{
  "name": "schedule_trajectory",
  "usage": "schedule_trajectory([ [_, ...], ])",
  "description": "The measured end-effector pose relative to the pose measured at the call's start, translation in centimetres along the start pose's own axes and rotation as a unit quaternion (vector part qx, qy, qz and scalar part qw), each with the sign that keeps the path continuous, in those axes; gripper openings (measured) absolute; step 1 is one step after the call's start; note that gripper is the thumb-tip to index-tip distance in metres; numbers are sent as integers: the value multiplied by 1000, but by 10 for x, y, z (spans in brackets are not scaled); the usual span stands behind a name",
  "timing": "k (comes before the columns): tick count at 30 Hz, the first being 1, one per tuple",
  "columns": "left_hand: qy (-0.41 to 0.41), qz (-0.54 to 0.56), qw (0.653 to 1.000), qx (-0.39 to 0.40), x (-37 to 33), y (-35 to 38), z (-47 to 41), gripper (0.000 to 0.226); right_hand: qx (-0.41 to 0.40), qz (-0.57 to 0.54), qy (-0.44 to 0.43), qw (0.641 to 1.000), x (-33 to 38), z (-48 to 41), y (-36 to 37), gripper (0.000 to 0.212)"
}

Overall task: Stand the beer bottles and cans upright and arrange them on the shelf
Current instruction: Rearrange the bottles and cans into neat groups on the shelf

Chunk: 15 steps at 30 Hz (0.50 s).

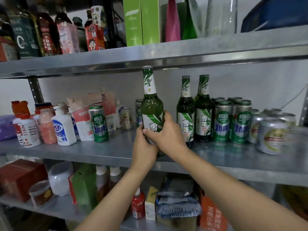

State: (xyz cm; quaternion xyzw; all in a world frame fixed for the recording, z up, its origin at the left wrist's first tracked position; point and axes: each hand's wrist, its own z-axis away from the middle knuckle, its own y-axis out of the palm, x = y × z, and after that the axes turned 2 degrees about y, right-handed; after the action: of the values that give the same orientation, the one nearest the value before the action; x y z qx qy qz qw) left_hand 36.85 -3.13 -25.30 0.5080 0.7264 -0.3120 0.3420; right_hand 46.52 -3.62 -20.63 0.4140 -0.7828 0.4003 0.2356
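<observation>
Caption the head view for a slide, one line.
Left hand and right hand grip an upright green beer bottle at the metal shelf, beside two standing bottles and upright cans.

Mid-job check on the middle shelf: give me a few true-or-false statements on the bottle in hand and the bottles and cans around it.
1. The left hand and right hand both grip the green beer bottle. True.
2. That bottle lies on its side. False: it is upright.
3. To its right, two more green bottles stand upright. True.
4. On the left, the lone green can is tipped over. False: it stands upright.
</observation>
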Motion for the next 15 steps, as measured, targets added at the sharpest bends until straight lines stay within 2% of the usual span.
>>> schedule_trajectory([
  [6,4,22,998,51,-31,51,23,36,-42,7,11,999,-21,15,-60,69],
  [12,24,-3,984,177,-41,82,31,52,-76,19,37,996,-53,18,-113,65],
  [13,43,-3,985,169,-39,82,31,45,-80,19,43,996,-58,17,-119,62],
  [15,82,4,991,104,-33,78,29,27,-85,25,52,995,-69,13,-129,60],
])
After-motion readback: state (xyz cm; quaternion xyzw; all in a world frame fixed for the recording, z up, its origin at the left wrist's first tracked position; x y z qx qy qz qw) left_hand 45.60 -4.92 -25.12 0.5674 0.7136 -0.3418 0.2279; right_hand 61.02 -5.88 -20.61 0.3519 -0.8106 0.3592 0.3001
